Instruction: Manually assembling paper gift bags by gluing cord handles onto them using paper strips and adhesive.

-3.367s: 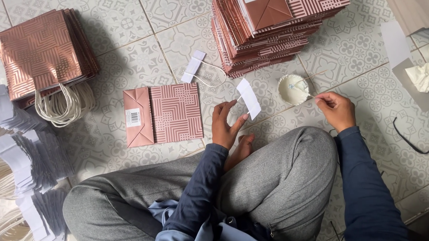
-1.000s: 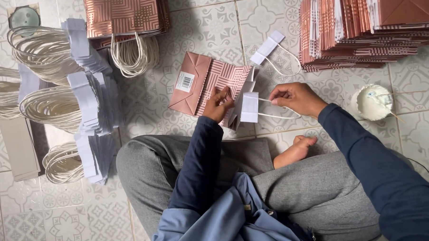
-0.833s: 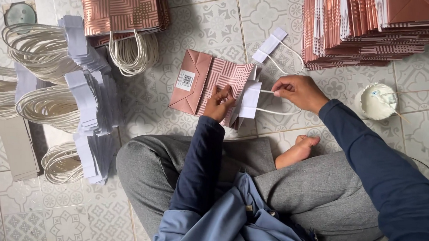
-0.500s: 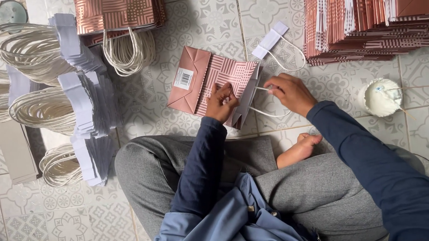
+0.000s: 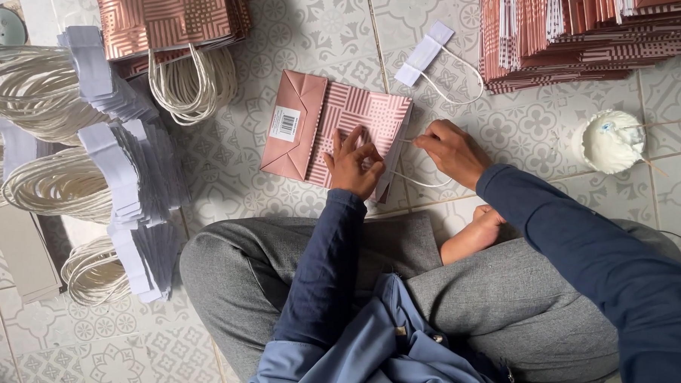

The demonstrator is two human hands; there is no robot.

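Paper bag (image 5: 337, 128) flat on patterned floor tiles (image 5: 290, 35), left hand (image 5: 352, 165) pressing

Stack of flat rose-gold paper bags (image 5: 576, 32) running off the top edge and right corner of the tiled floor view, finished handled bags (image 5: 172, 24) being cropped at the top, cord-handle bundles (image 5: 20, 89) spilling past the left edge, right hand's (image 5: 451, 150) fingertips hiding behind the flat bag's (image 5: 338, 127) open edge.

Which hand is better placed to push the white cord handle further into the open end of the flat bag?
Right. The right hand already grips the cord handle at the bag's open end, while the left hand lies flat on the bag, pinning it.
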